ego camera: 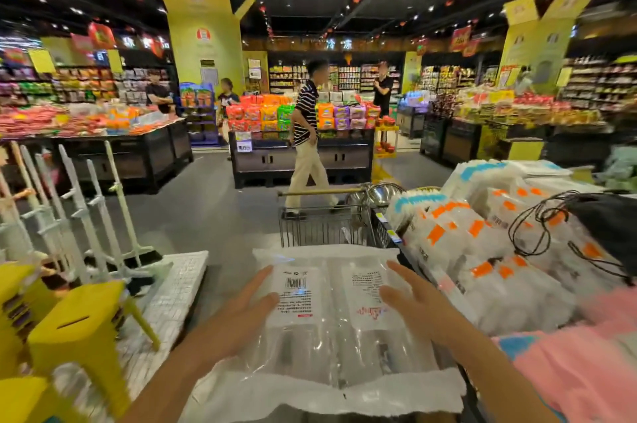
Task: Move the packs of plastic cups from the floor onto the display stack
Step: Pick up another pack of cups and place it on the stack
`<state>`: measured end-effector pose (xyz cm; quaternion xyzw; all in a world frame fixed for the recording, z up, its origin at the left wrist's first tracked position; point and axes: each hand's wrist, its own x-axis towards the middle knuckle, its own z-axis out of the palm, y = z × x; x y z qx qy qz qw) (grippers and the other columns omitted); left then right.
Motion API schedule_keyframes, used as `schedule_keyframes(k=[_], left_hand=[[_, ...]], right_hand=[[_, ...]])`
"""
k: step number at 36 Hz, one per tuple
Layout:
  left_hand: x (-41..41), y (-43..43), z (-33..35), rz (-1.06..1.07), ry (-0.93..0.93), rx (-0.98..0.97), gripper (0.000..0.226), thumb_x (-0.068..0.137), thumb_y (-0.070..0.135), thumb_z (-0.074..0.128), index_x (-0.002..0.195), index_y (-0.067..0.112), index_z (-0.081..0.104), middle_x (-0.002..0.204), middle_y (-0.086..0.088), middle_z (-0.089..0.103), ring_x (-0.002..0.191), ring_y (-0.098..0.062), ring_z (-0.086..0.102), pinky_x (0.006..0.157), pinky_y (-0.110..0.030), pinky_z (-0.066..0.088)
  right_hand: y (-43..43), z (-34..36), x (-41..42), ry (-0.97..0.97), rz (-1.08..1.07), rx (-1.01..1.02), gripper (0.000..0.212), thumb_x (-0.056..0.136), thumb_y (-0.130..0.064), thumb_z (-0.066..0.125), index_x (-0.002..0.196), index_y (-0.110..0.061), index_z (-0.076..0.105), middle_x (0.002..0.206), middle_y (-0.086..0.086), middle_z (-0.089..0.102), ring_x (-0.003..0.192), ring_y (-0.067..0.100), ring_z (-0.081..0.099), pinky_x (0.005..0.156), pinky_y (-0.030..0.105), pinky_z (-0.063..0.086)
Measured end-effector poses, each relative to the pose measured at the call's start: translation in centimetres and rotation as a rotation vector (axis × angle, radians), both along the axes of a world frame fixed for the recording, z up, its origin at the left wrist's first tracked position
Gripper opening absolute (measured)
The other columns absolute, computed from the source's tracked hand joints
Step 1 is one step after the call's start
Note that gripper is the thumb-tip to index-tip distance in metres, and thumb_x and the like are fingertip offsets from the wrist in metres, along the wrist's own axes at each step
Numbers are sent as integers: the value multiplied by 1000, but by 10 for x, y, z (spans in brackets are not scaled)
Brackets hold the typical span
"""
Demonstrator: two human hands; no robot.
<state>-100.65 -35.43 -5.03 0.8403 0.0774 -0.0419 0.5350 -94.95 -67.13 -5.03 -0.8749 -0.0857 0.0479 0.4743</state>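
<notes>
One pack of clear plastic cups sits near and centre, between a person's two hands. The left hand lies against its left side and the right hand against its right. The fingers of both are straight and spread, pressing the wrapper rather than curling round it. What supports the pack from below is hidden.

The pack looks light and soft, and its loose, glossy film is likely slippery. The thin cups inside could crush, so a gentle squeeze on both long sides, or a palm underneath, seems the safest hold.

Just to the right rises the stack, a heap of similar packs with orange and blue labels, too many and too overlapped to count. Beyond the pack stands one wire cart. At near left are at least two yellow stools.
</notes>
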Motion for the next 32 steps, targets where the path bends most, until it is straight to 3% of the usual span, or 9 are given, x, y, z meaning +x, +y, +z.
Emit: schedule_keyframes(k=[8, 13, 16, 20, 23, 28, 29, 30, 32], left_hand=[[82, -10, -17, -17, -15, -43, 43, 95, 42, 60, 118, 74, 43, 126, 30, 53, 121, -5, 55, 111, -34, 39], [136, -31, -18, -86, -34, -27, 49, 100, 38, 53, 143, 55, 34, 138, 21, 47, 124, -2, 50, 103, -24, 37], [174, -43, -13, -65, -50, -12, 53, 102, 35, 49, 149, 48, 29, 140, 21, 43, 125, -3, 45, 99, -22, 33], [225, -52, -16, -30, -49, -12, 54, 102, 36, 50, 149, 50, 27, 133, 26, 48, 126, -3, 48, 98, -21, 35], [256, -54, -20, -30, -40, -10, 53, 102, 39, 49, 148, 53, 26, 125, 31, 50, 122, -1, 50, 97, -22, 36], [307, -51, -34, -14, -10, -6, 51, 102, 38, 49, 144, 56, 28, 129, 26, 54, 125, -7, 55, 101, -28, 43], [317, -50, -38, -16, -2, -7, 51, 102, 37, 49, 145, 55, 27, 130, 24, 55, 130, -6, 35, 96, -25, 45], [329, -48, -43, -19, 9, -10, 52, 102, 37, 48, 147, 54, 27, 132, 23, 55, 114, -1, 58, 88, -16, 45], [351, -43, -55, -19, 17, -7, 53, 103, 36, 48, 147, 54, 27, 133, 22, 53, 104, 7, 54, 75, -3, 40]], right_hand=[[-8, -21, 68, 49, -47, 15, 59, 96, -38, 60, 150, -34, 36, 122, -13, 57, 87, -12, 57, 58, 2, 44], [-23, -24, 128, 15, -51, 9, 62, 92, -48, 61, 149, -41, 36, 137, -10, 56, 112, 10, 62, 96, 31, 51], [-32, -23, 173, 2, -54, -5, 62, 91, -49, 60, 148, -45, 36, 136, -9, 56, 111, 12, 63, 97, 37, 51], [-37, -21, 227, -22, -7, 0, 58, 96, -42, 58, 149, -41, 35, 128, -14, 54, 97, 1, 62, 78, 19, 51], [-40, -27, 267, -8, 3, 10, 58, 95, -44, 58, 149, -42, 35, 125, -10, 60, 101, 7, 66, 90, 32, 54], [-36, -41, 320, 23, 4, 18, 60, 95, -43, 59, 150, -41, 35, 128, -12, 52, 107, 7, 54, 80, 24, 47], [-34, -45, 331, 27, 10, 15, 59, 96, -41, 59, 150, -39, 35, 130, -12, 52, 106, 6, 51, 76, 21, 44], [-31, -48, 341, 29, 15, 6, 59, 96, -40, 58, 151, -38, 35, 132, -10, 54, 103, 5, 51, 72, 16, 42], [-26, -57, 362, 48, 17, -12, 59, 97, -37, 58, 151, -36, 34, 125, -11, 58, 89, -2, 52, 61, 8, 41]])
